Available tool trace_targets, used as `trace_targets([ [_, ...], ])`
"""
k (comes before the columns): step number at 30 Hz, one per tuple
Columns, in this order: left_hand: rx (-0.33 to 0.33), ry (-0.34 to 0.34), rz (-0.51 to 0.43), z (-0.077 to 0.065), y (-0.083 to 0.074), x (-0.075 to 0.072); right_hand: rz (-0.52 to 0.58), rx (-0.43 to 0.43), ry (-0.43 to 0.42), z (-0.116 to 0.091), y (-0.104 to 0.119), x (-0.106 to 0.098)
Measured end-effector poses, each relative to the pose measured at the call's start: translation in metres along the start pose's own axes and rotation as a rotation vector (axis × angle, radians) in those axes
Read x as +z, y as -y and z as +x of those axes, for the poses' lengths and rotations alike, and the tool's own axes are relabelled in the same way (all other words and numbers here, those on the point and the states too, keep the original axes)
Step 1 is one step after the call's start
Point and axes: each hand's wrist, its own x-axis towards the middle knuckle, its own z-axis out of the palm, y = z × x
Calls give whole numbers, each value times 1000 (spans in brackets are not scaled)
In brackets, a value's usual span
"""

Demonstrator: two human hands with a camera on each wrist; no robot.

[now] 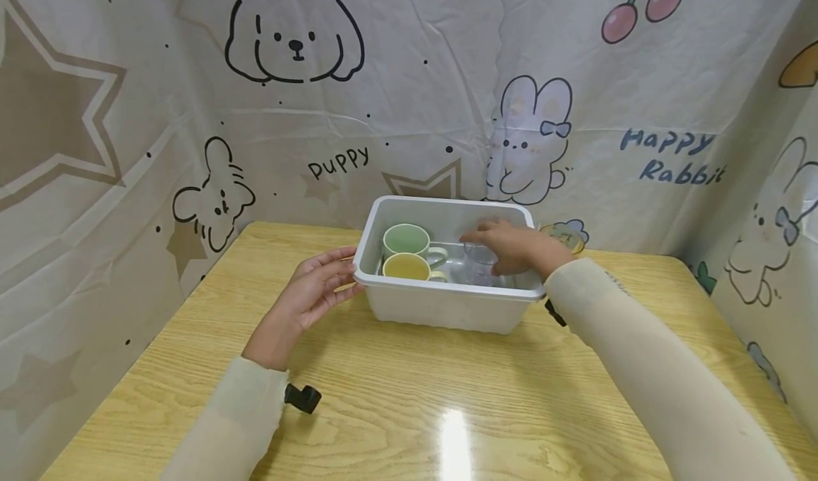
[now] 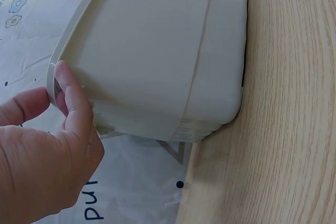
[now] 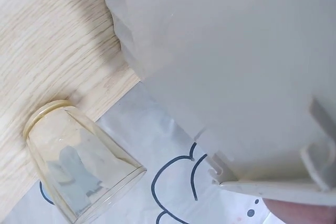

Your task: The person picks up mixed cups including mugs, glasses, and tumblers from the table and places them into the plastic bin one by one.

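A white plastic bin (image 1: 447,309) stands on the table. Its left end rim is pinched between the thumb and fingers of my left hand (image 1: 322,285), also seen in the left wrist view (image 2: 52,156). Inside the bin at the left sit a green mug (image 1: 407,239) and, nearer me, a yellow mug (image 1: 406,268), handles pointing right. My right hand (image 1: 511,246) reaches over the right end and holds a clear glass (image 1: 478,271) by its top, inside the bin. The right wrist view shows only a sliver of that hand's skin past the rim.
An amber-tinted glass (image 3: 84,166) stands on the table outside the bin's right end. The wooden table (image 1: 383,396) meets a printed cloth backdrop (image 1: 409,76) just behind the bin. Each wrist carries a black strap mount.
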Motion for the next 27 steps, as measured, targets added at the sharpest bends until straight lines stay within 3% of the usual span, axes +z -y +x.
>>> trace_targets([
  [11,6,3,3,0,-1,1,-13,4,1,-1,2,-2],
  [27,-3,-1,7,0,-2,2,-18,-68,-159,-9,0,1],
])
